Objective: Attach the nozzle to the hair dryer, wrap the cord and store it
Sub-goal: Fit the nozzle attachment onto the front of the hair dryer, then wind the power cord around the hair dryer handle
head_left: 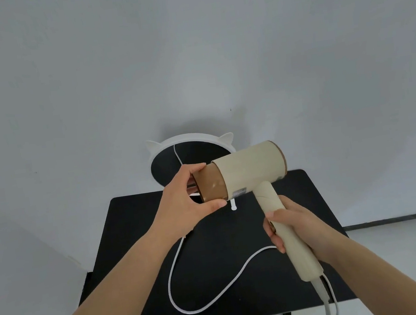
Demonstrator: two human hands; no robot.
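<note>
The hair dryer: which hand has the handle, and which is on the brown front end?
The right hand grips the cream handle of the hair dryer. The left hand pinches the brown nozzle at the barrel's front.

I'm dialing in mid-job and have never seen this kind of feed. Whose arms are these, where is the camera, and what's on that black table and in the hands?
There is no machine here: a person works with two bare hands, and the single picture comes from a wide-angle camera worn on their head, looking forward and down. That is why both forearms enter from the bottom.

The right hand grips the handle of a cream hair dryer, held up above the black table. The left hand is closed around the gold-brown nozzle at the dryer's front end; whether it is fully seated cannot be told.

The white cord leaves the bottom of the handle and lies in a loose loop on the table, not yet wrapped. Behind the table stands a round white-rimmed mirror with cat ears, against a pale wall.
</note>
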